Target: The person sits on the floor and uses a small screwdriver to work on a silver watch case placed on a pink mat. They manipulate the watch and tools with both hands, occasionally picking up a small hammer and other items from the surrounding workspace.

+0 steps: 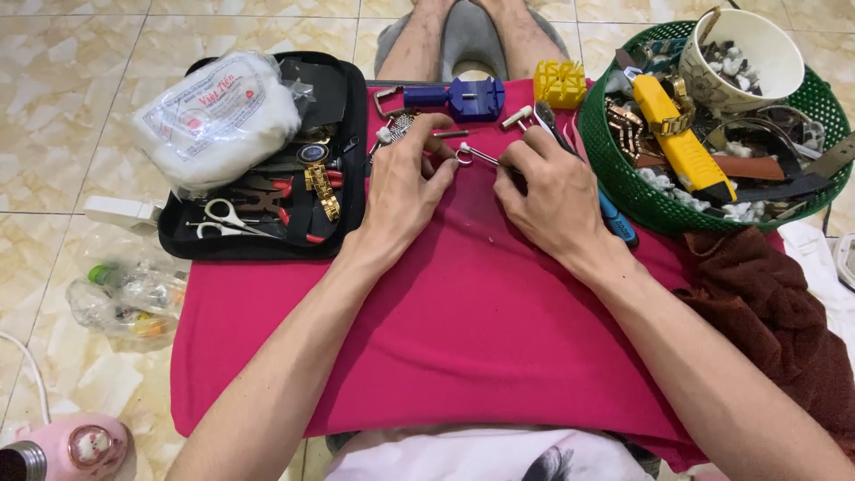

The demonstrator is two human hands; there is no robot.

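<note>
My left hand (pixel 405 183) rests on the pink cloth (pixel 463 330), its fingertips pinching a small white-tipped part beside a silver watch band (pixel 398 127). My right hand (pixel 548 191) holds thin metal tweezers (pixel 476 156) whose tip meets the left fingertips. A blue watch-link tool (pixel 463 96) and a yellow slotted block (pixel 560 83) lie just beyond the hands. A blue-handled tool (pixel 617 221) sticks out under the right hand.
A black tool case (pixel 267 178) with scissors, pliers and a bag of cotton (pixel 218 116) sits at left. A green basket (pixel 623 169) at right holds a yellow knife, straps and a cup. Brown cloth (pixel 766 303) lies at right; plastic bags on the tiled floor at left.
</note>
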